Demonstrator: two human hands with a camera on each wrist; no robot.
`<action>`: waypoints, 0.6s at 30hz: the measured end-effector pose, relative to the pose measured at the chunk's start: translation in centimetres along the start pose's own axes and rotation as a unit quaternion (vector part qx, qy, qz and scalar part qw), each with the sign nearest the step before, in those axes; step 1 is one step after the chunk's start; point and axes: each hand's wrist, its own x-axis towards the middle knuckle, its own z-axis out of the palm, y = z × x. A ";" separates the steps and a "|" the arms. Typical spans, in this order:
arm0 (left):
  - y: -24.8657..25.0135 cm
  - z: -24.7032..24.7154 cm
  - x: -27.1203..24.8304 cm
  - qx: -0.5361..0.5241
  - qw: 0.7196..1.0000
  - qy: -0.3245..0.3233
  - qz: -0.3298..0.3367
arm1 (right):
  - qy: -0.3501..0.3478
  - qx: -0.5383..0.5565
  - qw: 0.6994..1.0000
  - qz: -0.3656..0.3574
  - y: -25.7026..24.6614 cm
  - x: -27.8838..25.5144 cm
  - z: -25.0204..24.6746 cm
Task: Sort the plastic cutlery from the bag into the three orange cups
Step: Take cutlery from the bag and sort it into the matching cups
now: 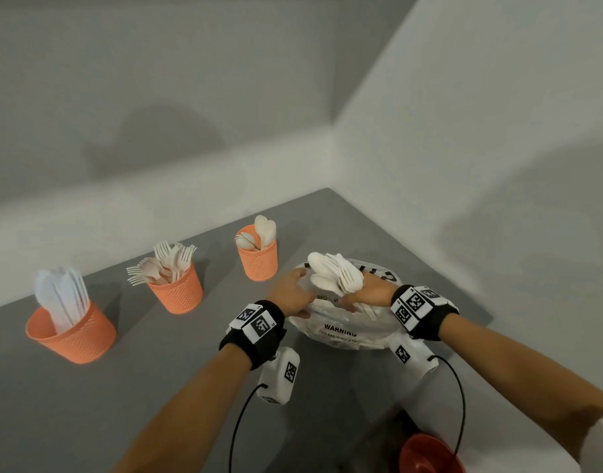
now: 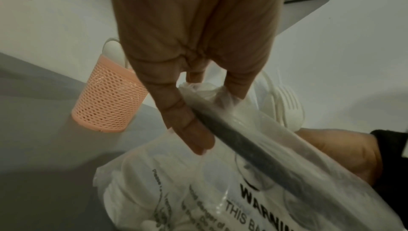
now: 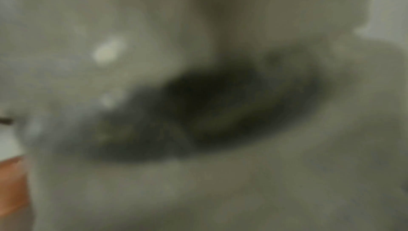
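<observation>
Fingers [image 2: 187,126] of the left hand [image 1: 290,292] pinch the clear plastic bag [image 1: 341,331]; the right hand [image 1: 370,292] grips a bunch of white plastic spoons and forks [image 1: 334,276].

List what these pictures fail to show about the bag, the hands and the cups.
- Right wrist view: wholly blurred; no fingers readable.
- Right hand: head view shows it gripping a cutlery bundle, whose count is blurred.
- Bag: contents veiled by cloudy plastic.
- Left hand: fingertips hidden in bag folds.
- Knife cup: absent from the left wrist view.
</observation>
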 end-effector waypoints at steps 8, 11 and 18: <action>-1.0 -1.7 -0.9 -0.114 0.992 -0.039 -0.027 | 0.037 0.118 0.989 -0.075 -5.1 -1.3 -2.2; -1.7 -2.9 -1.4 -0.125 0.991 0.052 0.011 | 0.077 0.232 0.964 -0.107 -8.8 -1.9 -2.5; -3.8 -5.9 -5.7 -0.501 0.861 0.057 -0.060 | 0.077 0.383 0.900 -0.194 -16.5 -0.8 1.9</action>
